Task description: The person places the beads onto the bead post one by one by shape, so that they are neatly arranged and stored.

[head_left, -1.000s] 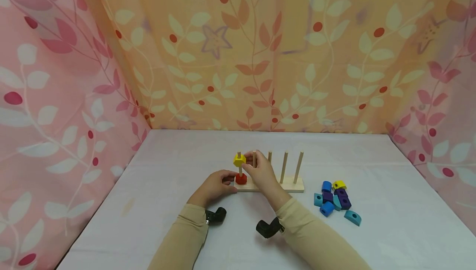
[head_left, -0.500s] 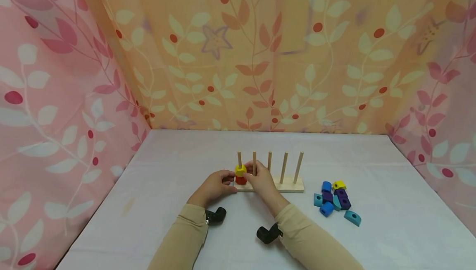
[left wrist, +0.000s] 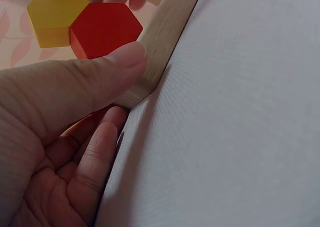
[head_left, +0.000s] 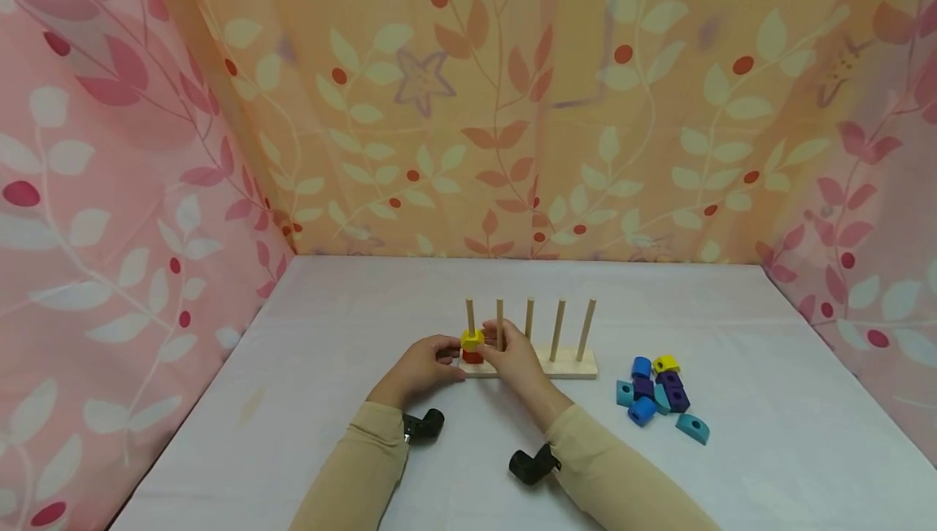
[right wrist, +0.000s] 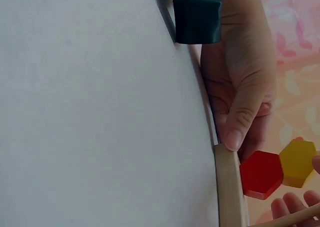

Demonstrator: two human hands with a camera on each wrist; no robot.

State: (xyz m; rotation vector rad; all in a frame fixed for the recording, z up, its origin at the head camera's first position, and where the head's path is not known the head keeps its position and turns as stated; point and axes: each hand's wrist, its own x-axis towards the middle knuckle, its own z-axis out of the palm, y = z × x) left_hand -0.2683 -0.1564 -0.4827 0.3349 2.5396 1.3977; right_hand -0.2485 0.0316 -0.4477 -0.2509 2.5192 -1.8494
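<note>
A wooden peg rack (head_left: 574,366) with several upright pegs stands on the table. On its leftmost peg, a yellow hexagonal block (head_left: 472,341) sits directly above a red hexagonal block (head_left: 472,358). My left hand (head_left: 424,370) grips the left end of the rack base, its thumb on the front edge (left wrist: 131,57) and its other fingers curled behind the end. Right beside the yellow block is my right hand (head_left: 516,362); the thumb tip (right wrist: 316,163) is at the block's edge. Its other fingers (right wrist: 295,202) are spread, with a small gap to the block.
Right of the rack lies a loose group of blocks: blue cylinders (head_left: 642,411), purple blocks (head_left: 677,398), a yellow block (head_left: 666,364) and teal half-round pieces (head_left: 692,428). Black wrist cameras (head_left: 530,467) jut from both sleeves. Patterned curtains (head_left: 498,108) enclose the table's (head_left: 351,295) back and sides.
The yellow block has slid down the leftmost peg from near its top onto the red block, my right hand coming down with it. My left hand has stayed at the rack's end.
</note>
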